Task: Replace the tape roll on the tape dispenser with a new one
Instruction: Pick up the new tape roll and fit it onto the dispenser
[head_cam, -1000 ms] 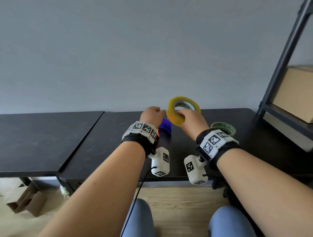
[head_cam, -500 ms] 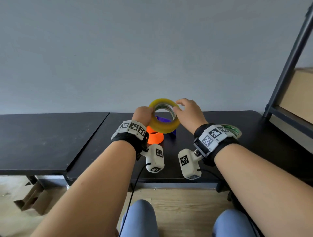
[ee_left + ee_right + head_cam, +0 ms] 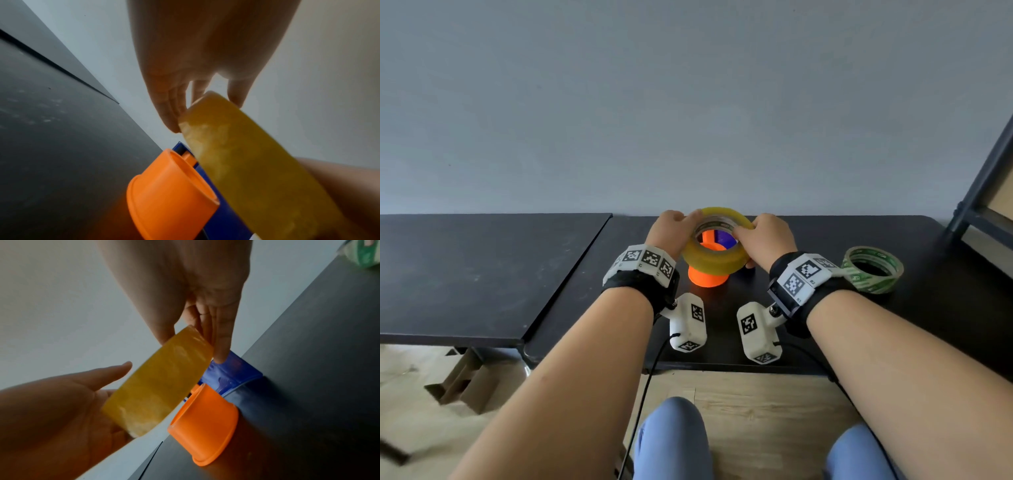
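Note:
Both hands hold a yellow tape roll (image 3: 714, 262) tilted just over the dispenser's orange hub (image 3: 707, 279). My left hand (image 3: 678, 226) grips its left rim and my right hand (image 3: 753, 236) its right rim. Through the roll's hole the hub and the blue dispenser body (image 3: 724, 236) show. In the left wrist view the roll (image 3: 246, 162) sits pinched in my left hand (image 3: 203, 104), beside the hub (image 3: 168, 194). In the right wrist view my right hand (image 3: 193, 347) pinches the roll (image 3: 156, 382) above the hub (image 3: 207, 420) and the blue body (image 3: 232, 371).
A green-printed tape roll (image 3: 873, 270) lies flat on the black table (image 3: 585, 291), right of my right wrist. A second black table (image 3: 465, 274) adjoins on the left. A dark shelf frame (image 3: 983, 192) stands at the far right; a grey wall is close behind.
The yellow roll went from upright in my right hand to nearly flat and lower, over the orange hub. My left hand took hold of its left rim.

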`<action>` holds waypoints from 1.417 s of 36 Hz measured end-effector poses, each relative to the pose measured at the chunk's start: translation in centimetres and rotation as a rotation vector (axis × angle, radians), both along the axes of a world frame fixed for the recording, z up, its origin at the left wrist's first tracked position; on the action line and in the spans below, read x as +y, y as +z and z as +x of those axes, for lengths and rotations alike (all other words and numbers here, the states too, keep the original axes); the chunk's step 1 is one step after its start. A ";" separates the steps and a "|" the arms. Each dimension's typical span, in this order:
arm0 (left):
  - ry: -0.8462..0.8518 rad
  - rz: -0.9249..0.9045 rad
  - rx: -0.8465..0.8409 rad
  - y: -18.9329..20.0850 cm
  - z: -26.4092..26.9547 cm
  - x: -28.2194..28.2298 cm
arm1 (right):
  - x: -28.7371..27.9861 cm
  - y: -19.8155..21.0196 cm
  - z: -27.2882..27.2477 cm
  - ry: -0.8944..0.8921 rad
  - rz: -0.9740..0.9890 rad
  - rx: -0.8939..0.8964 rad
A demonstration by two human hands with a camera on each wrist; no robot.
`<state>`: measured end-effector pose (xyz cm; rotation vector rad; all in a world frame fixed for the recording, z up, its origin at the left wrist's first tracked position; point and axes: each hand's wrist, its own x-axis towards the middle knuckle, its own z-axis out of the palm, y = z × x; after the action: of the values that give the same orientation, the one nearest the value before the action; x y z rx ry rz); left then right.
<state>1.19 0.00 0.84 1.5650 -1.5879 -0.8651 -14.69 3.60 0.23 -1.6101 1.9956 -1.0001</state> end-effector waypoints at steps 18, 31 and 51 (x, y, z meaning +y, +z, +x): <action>0.069 0.077 -0.090 -3.2 0.6 -2.0 | -1.7 -1.8 1.1 -0.017 0.034 0.242; 0.067 0.168 -0.204 -4.2 0.9 -1.4 | -1.4 -2.7 1.0 0.026 0.120 0.382; 0.053 0.265 -0.008 -3.7 0.8 -1.4 | 0.4 -1.9 3.2 0.405 0.190 0.413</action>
<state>2.03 -1.39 -2.84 1.7868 -1.4765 -1.0764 -11.50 4.02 -1.66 -2.1196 1.8145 -0.3377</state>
